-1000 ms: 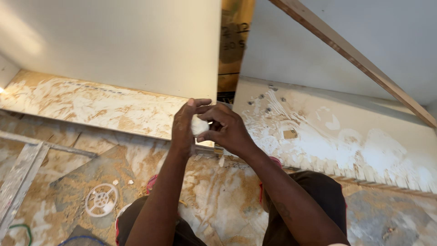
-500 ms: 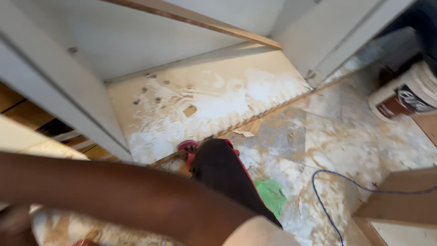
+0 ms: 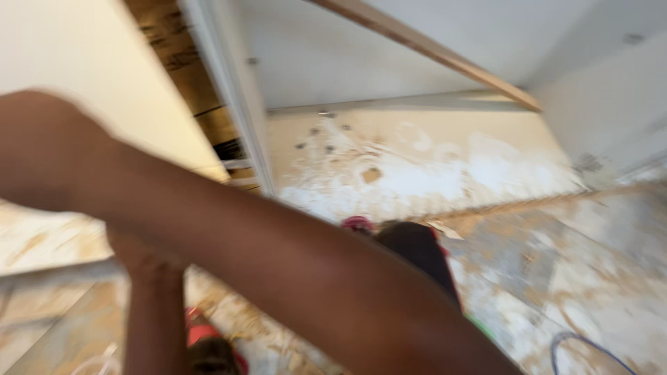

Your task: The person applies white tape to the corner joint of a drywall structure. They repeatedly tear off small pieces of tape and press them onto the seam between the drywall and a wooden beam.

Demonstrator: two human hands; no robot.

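The view is blurred by motion. My right forearm [image 3: 278, 271] crosses the picture from the lower right to the upper left, and its hand is past the left edge. My left forearm rises at the lower left. Only the base of my left hand [image 3: 139, 255] shows under the right arm, with its fingers hidden, so I cannot tell what it holds. My dark-clad knee [image 3: 417, 253] is just beyond the right arm, above the smeared floor.
White wall panels [image 3: 389, 55] stand ahead, with a wooden batten [image 3: 445, 54] leaning across them. The floor [image 3: 556, 257] is patchy with white plaster smears. A blue cable [image 3: 577, 344] lies at the lower right. Red footwear [image 3: 201, 333] shows at the bottom left.
One second ago both hands held a small white object together near the wall. The view then swung right and back; now my right arm fills the frame and the object is out of sight.
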